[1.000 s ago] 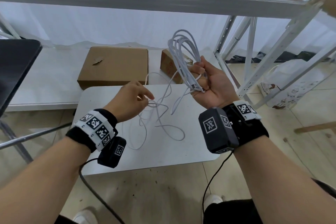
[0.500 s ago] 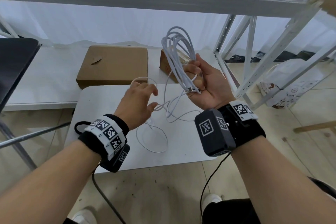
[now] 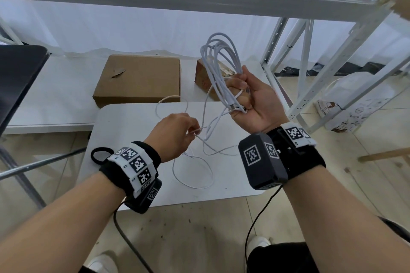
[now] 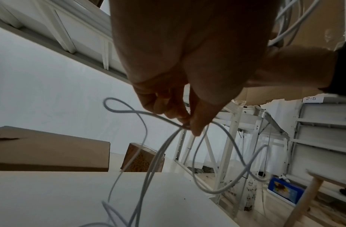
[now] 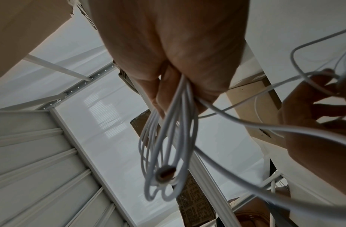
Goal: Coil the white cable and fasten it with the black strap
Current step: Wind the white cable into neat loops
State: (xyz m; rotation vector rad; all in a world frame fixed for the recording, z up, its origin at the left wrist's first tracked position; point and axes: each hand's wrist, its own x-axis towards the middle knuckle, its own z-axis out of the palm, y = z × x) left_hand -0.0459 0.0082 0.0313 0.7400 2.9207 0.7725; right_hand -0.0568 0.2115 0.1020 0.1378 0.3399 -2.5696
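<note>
White cable [image 3: 218,66]: light, limp, springy; right hand [image 3: 255,99] clutches gathered loops, left hand [image 3: 177,133] pinches slack strand.

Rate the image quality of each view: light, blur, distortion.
Head view: evenly lit and sharp, wide-angle bending at the edges. Left wrist view: left hand backlit and dark, white cable fairly crisp. Right wrist view: right hand shadowed, the cable's loops soft and blurred near the lens.

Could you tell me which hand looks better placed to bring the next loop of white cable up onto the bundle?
Probably the left hand: it pinches the loose white cable above the table, while the right hand is occupied gripping the coiled loops.
</note>
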